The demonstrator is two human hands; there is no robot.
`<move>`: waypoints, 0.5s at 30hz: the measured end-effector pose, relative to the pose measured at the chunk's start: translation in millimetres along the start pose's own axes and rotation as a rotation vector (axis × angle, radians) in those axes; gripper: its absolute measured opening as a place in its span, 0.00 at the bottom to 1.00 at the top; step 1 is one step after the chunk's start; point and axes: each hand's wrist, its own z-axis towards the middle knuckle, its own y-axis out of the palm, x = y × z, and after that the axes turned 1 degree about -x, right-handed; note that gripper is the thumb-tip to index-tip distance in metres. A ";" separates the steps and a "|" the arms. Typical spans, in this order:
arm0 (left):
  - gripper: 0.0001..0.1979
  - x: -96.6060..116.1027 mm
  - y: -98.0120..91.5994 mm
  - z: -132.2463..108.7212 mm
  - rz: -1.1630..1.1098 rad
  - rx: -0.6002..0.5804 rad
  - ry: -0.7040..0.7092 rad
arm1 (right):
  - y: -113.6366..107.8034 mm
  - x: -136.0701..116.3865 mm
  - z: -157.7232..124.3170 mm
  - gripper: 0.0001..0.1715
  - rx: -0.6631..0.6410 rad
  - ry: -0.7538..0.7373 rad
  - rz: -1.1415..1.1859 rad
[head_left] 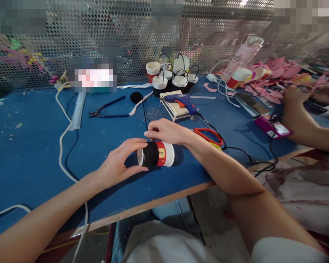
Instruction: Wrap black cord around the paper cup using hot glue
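Note:
A red and white paper cup [168, 154] lies on its side on the blue table, its base end wrapped in black yarn [150, 155]. My left hand [117, 159] grips it around the base, thumb below and fingers above. Just over the cup, my right hand [164, 131] pinches the yarn strand, with the fingertips near the wrapped band. From there the strand runs back to a small black yarn ball [136, 97]. Behind my right hand, a blue glue gun [181, 100] rests on a small rack of wooden sticks [173, 109].
Several black-wrapped cups with handles [160, 86] stand at the back. Pliers [106, 109] and clear glue sticks [78, 111] lie left; red-handled scissors [208, 136] lie by my right forearm. White cable [61, 142] crosses the left side. Another person's hand [294, 98] works among pink pieces [276, 75].

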 end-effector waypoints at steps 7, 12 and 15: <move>0.28 -3.9 1.9 0.0 -0.192 0.003 -0.070 | -1.8 2.0 1.4 0.14 -0.058 0.049 0.018; 0.29 -5.5 1.5 -2.3 -0.253 0.010 -0.056 | -4.0 0.9 -0.8 0.15 -0.102 0.034 0.023; 0.30 -5.5 2.7 -2.7 -0.296 0.003 -0.058 | -3.7 1.1 -1.0 0.15 -0.113 0.035 0.034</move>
